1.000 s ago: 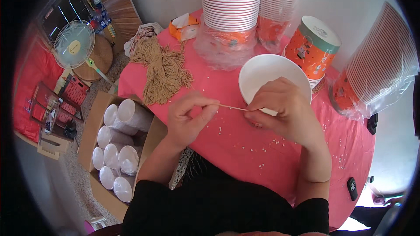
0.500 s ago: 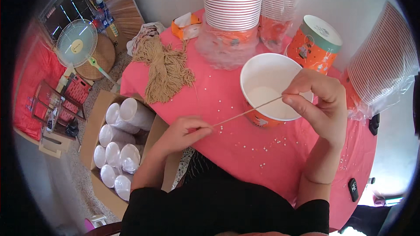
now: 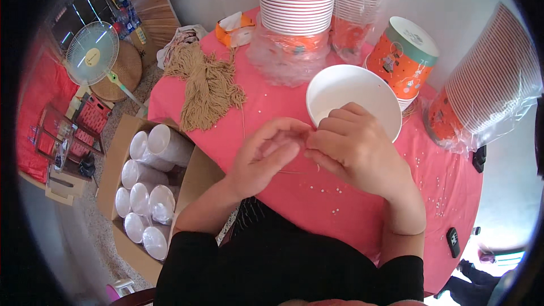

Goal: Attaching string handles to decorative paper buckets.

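My left hand (image 3: 263,156) and my right hand (image 3: 354,150) meet in front of the white-rimmed paper bucket (image 3: 391,107), fingertips touching. The right fingers are curled tight, pinching a thin tan string (image 3: 292,172), and a short end pokes out below them. My left fingers and thumb curve around at the same spot on the string; their exact grip is partly hidden. Part of the string sags in a loop beneath the hands. The bucket stands upright, its inside white. A bundle of tan strings (image 3: 207,93) lies at the table's left.
Tall stacks of paper buckets (image 3: 297,0) in plastic stand at the back, another wrapped stack (image 3: 487,79) leans at right. An orange bucket (image 3: 402,59) stands upside down. Small white beads (image 3: 334,211) dot the pink tablecloth (image 3: 272,192). A carton (image 3: 190,192) of wrapped cups sits at left.
My hands have come together: the right moved left and down from over the bucket, the left moved up and right. The string, taut between them before, now hangs slack.
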Demonstrator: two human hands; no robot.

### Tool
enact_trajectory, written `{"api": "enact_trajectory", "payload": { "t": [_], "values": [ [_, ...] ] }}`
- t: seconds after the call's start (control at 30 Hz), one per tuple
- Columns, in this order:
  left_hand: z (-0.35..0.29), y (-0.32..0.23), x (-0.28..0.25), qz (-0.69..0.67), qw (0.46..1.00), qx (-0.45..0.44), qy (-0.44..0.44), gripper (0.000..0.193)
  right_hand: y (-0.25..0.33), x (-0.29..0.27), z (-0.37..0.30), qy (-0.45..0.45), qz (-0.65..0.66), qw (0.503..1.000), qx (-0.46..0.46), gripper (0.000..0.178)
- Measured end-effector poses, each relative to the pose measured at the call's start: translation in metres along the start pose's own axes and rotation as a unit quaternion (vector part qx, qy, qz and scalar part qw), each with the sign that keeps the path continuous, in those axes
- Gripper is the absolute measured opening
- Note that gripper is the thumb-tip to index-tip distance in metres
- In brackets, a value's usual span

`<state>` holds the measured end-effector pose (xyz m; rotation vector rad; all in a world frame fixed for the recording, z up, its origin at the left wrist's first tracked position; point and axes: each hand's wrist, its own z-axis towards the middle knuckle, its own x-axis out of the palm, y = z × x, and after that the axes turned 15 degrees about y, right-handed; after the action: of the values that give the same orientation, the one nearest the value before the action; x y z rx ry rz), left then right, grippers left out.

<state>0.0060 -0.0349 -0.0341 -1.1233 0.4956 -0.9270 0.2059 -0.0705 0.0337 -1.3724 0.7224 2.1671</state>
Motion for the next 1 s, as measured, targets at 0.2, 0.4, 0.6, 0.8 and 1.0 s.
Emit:
{"api": "enact_trajectory", "payload": {
  "t": [0.2, 0.4, 0.6, 0.8, 1.0],
  "values": [
    [0.001, 0.014, -0.007, -0.26, 0.963, -0.035, 0.056, 0.019, -0.005, -0.005, -0.003, 0.007, -0.012, 1.0, 0.008, 0.015],
    [0.006, 0.016, 0.006, 0.072, 0.997, -0.011, -0.04, 0.009, -0.016, -0.002, -0.004, 0.015, 0.065, 0.998, 0.011, 0.013],
    [0.012, 0.031, 0.005, 0.223, 0.971, 0.024, -0.077, 0.006, -0.021, -0.019, -0.012, -0.001, 0.063, 0.994, 0.084, 0.009],
    [0.02, 0.037, 0.007, 0.298, 0.949, 0.041, -0.091, 0.009, -0.028, -0.006, -0.011, 0.035, 0.028, 0.993, 0.113, 0.009],
    [0.023, 0.036, 0.007, 0.304, 0.947, 0.032, -0.098, 0.009, -0.031, 0.001, -0.013, 0.079, 0.018, 0.988, 0.131, 0.007]
  ]
}}
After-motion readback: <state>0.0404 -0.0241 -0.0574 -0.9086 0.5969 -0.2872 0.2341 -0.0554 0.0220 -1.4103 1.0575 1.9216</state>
